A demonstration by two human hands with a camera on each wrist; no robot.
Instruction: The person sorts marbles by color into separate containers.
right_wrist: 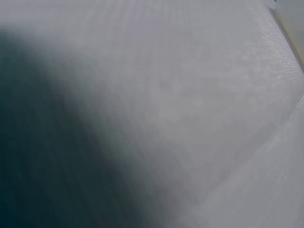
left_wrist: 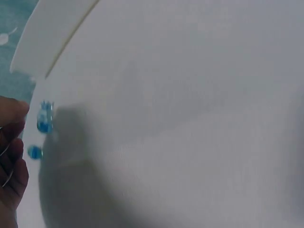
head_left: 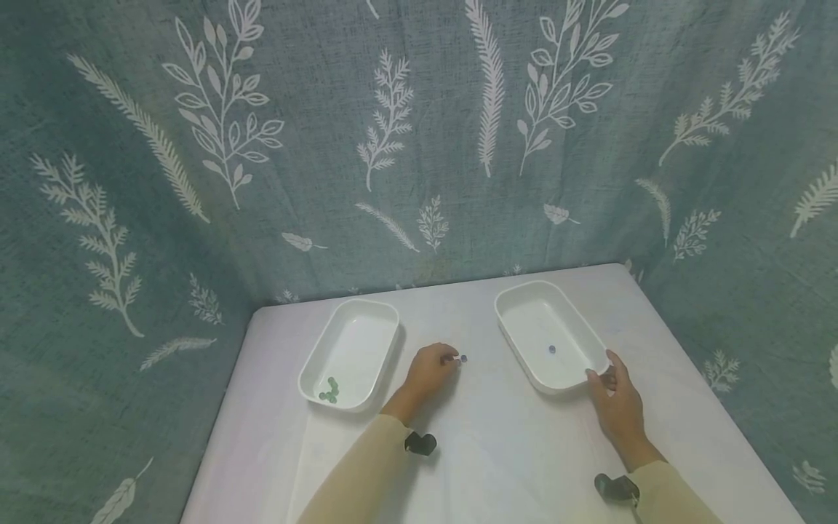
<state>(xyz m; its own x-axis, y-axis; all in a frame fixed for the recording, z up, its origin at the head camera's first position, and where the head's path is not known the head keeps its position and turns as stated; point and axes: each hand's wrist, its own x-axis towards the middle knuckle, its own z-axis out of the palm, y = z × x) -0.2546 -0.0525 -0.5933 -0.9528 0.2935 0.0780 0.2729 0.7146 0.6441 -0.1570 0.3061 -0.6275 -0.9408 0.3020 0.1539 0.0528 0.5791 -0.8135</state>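
My left hand (head_left: 432, 367) reaches over the middle of the table, its fingers bent and their tips close to a small blue marble (head_left: 464, 358). In the left wrist view, small blue glassy pieces (left_wrist: 45, 119) lie just past the thumb and fingers (left_wrist: 19, 178), with a slim gap between. My right hand (head_left: 617, 404) grips the near right corner of a white tray (head_left: 513, 348), thumb at the rim. Inside that tray sits one blue marble (head_left: 552, 349). The right wrist view shows only the pale tabletop and a dark blur, not the hand.
A second white tray (head_left: 318, 348) stands to the left, with several green marbles (head_left: 332, 390) in its near left corner. The white table (head_left: 497, 451) is bordered by a patterned teal curtain (head_left: 458, 218) behind and on both sides.
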